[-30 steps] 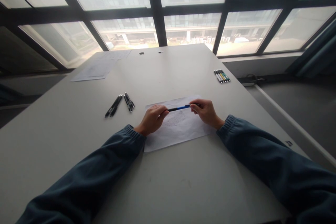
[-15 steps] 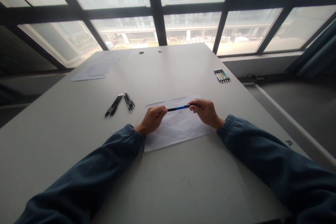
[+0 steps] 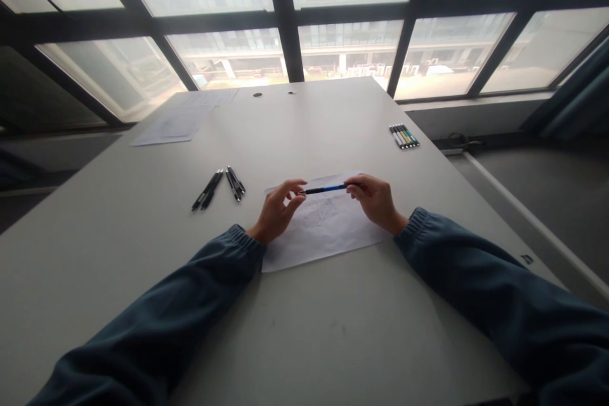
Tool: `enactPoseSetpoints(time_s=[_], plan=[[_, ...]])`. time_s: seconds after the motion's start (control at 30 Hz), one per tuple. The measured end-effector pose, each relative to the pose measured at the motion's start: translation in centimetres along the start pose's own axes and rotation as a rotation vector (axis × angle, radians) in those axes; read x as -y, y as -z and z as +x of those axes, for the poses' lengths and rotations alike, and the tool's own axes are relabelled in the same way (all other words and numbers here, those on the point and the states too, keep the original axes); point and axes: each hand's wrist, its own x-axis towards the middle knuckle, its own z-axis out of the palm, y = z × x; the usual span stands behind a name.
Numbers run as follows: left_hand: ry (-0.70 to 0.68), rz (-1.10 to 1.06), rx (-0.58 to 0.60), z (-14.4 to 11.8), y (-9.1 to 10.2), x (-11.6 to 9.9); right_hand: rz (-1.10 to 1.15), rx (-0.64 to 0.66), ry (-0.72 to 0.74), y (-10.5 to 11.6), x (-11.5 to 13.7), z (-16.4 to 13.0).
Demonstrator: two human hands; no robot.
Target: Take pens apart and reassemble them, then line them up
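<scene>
1. We see bare table [image 3: 333,330] in front of the sheet of paper [image 3: 328,235], between our two sleeves, open for a hand to pass.
2. To the left, four black pens [image 3: 217,188] lie near the paper, with bare table between.
3. Far right, a row of markers [image 3: 404,136] lies well apart from the paper, with open table between.
4. At the far left corner, loose sheets [image 3: 176,120] cover the table.

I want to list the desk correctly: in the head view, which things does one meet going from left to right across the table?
Stack of papers → black pens → left hand → blue pen → right hand → row of markers.
</scene>
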Motion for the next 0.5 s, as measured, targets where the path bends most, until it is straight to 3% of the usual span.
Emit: enactPoseSetpoints(time_s=[0.17, 0.5], plan=[[-0.101, 0.075, -0.13, 0.11, -0.22, -0.48, 0.02, -0.02, -0.027, 0.0, -0.21, 0.04], [-0.157, 0.068, -0.131, 0.28, -0.08, -0.87, 0.049, -0.008, -0.024, -0.06, -0.56, 0.02]])
